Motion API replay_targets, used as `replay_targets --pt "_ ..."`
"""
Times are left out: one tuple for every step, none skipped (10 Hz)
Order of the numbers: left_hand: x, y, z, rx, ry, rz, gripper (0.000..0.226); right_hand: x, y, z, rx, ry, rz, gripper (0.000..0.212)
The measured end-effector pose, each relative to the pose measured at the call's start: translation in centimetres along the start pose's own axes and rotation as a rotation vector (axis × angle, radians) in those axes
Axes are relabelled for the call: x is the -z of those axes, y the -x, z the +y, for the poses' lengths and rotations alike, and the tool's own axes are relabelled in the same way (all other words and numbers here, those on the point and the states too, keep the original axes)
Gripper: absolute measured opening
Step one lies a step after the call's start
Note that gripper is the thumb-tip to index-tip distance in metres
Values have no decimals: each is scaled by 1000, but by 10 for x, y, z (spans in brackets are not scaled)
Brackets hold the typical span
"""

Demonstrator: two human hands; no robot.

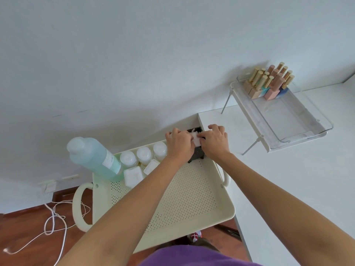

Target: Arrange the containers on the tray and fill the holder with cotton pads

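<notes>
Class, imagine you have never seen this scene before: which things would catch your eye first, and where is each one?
Both hands meet at the tray's far right corner: the left hand and right hand press white cotton pads into a dark holder. A big blue-green bottle stands at the far left corner of the cream tray, beside small white containers. On the white table to the right, gold-capped bottles cluster in a clear box.

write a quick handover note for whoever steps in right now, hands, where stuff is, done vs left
Left hand and right hand: both on a stack of white cotton pads, pressing it into the black holder.
Holder sits at the far right corner of the cream perforated tray.
Done: blue-green bottle, three round jars and two square containers lined up along the tray's far side.
Left: seat the pads, then release.
</notes>
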State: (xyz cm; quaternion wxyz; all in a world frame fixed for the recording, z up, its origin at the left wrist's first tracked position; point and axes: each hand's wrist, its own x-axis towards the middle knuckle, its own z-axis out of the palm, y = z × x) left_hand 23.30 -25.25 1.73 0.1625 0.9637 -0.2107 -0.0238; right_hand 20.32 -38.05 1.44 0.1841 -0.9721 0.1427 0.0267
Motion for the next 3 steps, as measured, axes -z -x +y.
replay_targets --pt "3 17 -10 -20 128 73 22 -1 7 3 16 -57 71 34" --pt "10 43 -23 -15 316 184 22 0 22 1 98 -157 261 34" --pt "16 77 -47 29 418 393 23 -8 46 -7 286 -264 402 28"
